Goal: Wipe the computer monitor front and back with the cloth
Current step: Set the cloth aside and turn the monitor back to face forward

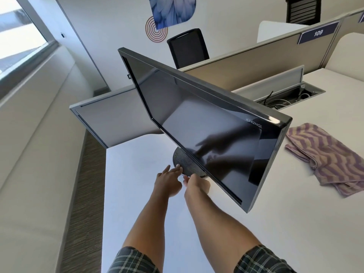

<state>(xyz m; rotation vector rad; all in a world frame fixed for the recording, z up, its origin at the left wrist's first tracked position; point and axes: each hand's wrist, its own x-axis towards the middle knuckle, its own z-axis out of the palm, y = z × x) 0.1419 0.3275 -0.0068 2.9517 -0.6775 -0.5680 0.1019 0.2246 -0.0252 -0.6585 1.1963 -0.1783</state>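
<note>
A black computer monitor (197, 119) stands on the white desk (137, 203), its dark screen turned toward me and to the left. Its round ribbed base (185, 164) shows under the lower edge. My left hand (167, 180) reaches to the base with straight fingers touching its rim. My right hand (195, 184) is right beside it at the base's front edge, its fingertips partly hidden under the monitor. The striped purple and tan cloth (323, 156) lies crumpled on the desk to the right of the monitor, apart from both hands.
A grey partition (110, 117) borders the desk at the left behind the monitor. An open cable tray (291, 97) with wires sits at the back right. A black office chair (188, 48) stands beyond the divider. The desk's left edge drops to carpet (86, 174).
</note>
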